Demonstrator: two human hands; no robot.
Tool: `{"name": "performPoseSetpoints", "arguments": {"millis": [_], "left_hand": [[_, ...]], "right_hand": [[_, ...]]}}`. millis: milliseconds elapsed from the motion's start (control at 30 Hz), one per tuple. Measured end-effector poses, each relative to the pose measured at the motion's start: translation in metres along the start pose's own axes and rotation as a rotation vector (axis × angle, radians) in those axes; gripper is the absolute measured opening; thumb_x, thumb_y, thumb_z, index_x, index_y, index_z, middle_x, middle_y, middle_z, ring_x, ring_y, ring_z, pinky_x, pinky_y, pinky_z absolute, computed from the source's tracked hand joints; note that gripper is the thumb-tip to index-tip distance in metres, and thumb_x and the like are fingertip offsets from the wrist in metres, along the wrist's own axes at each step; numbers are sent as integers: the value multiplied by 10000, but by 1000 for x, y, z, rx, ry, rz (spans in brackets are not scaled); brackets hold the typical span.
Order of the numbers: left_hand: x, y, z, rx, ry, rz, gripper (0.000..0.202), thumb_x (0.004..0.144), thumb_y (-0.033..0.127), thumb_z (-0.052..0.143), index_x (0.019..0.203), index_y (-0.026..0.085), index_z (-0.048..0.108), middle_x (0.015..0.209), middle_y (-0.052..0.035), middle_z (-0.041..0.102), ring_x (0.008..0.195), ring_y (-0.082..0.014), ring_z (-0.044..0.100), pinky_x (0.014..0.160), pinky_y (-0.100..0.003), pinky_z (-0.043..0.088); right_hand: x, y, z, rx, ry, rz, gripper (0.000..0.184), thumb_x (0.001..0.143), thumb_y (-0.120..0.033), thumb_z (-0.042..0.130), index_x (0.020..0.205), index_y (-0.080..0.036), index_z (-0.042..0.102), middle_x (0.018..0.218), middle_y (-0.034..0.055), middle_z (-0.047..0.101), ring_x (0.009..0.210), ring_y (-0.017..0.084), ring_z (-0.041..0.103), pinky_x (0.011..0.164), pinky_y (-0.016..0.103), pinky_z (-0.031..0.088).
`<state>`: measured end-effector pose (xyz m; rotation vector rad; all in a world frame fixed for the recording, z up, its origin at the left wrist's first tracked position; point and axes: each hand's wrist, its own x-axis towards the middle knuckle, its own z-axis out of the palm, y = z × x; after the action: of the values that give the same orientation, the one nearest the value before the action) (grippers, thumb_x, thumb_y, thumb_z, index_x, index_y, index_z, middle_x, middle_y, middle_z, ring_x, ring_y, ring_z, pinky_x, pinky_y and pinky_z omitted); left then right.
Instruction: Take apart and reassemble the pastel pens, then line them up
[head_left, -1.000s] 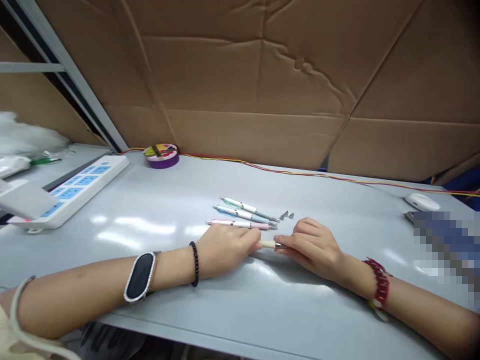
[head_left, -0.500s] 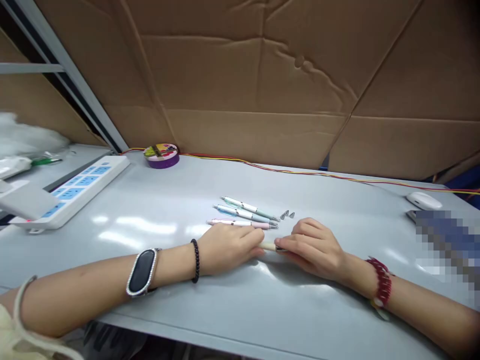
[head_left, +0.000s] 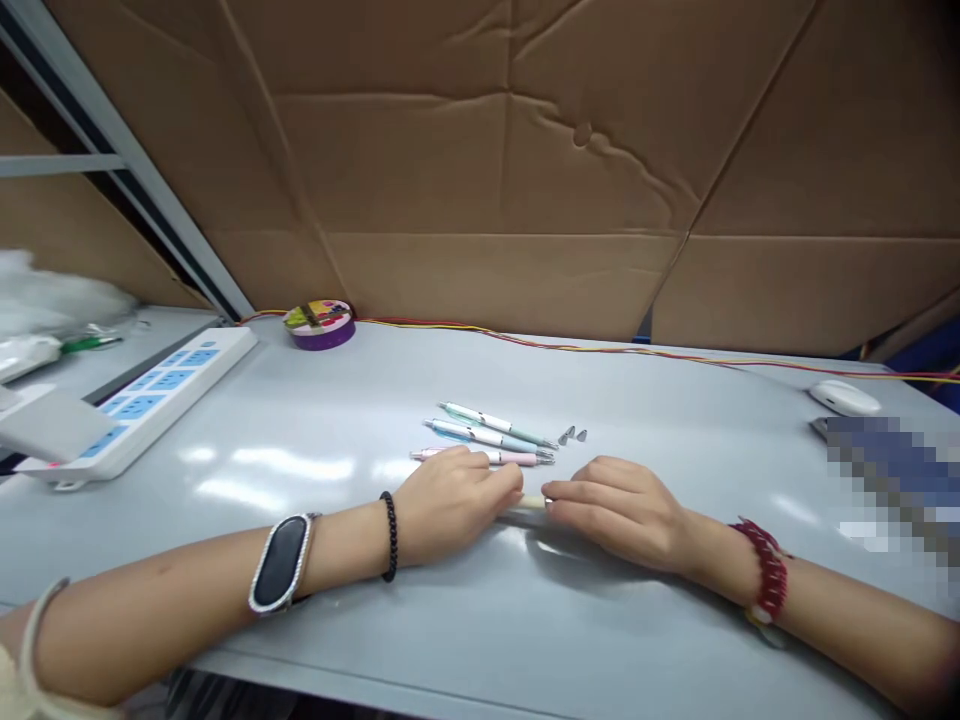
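Note:
Between my hands is a cream-coloured pen (head_left: 533,502), held level just above the grey table (head_left: 450,650). My left hand (head_left: 456,505) is closed around its body, which hides most of it. The fingertips of my right hand (head_left: 619,510) pinch its metal tip end. Just beyond lie a green-and-white pen (head_left: 495,422), a blue-and-white pen (head_left: 480,434) and a pink-and-white pen (head_left: 517,458), side by side with tips to the right. Past their tips sit several small metal cone tips (head_left: 571,435).
A white power strip (head_left: 161,420) with a plugged-in adapter stands at the left. A round purple box (head_left: 321,325) sits at the back, by red and yellow wires (head_left: 480,328). At the right are a white case (head_left: 846,397) and a blurred-out device (head_left: 885,460). Brown cardboard (head_left: 450,170) backs the table.
The camera view has tilted slightly. My right fingers have shifted a little on the metal end of the pen. My left hand keeps its grip.

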<state>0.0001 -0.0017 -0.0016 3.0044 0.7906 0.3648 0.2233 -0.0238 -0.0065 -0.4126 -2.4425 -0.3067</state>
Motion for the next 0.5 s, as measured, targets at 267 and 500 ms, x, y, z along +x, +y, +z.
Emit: {"name": "performPoseSetpoints", "arguments": {"millis": [267, 500], "left_hand": [[-2, -3, 3, -35, 98, 79, 340, 918, 460, 303, 820, 172, 455, 619, 2, 574, 540, -149, 559, 509, -239, 379], [-1, -2, 6, 72, 123, 179, 258, 929, 293, 335, 733, 176, 457, 665, 10, 552, 546, -120, 540, 470, -222, 352]], "right_hand": [[3, 0, -4, -59, 36, -92, 88, 823, -98, 503, 875, -146, 556, 831, 71, 644, 654, 128, 533, 534, 261, 397], [0, -2, 4, -71, -154, -26, 135, 858, -116, 456, 953, -139, 549, 645, 0, 586, 536, 97, 476, 490, 241, 339]]}}
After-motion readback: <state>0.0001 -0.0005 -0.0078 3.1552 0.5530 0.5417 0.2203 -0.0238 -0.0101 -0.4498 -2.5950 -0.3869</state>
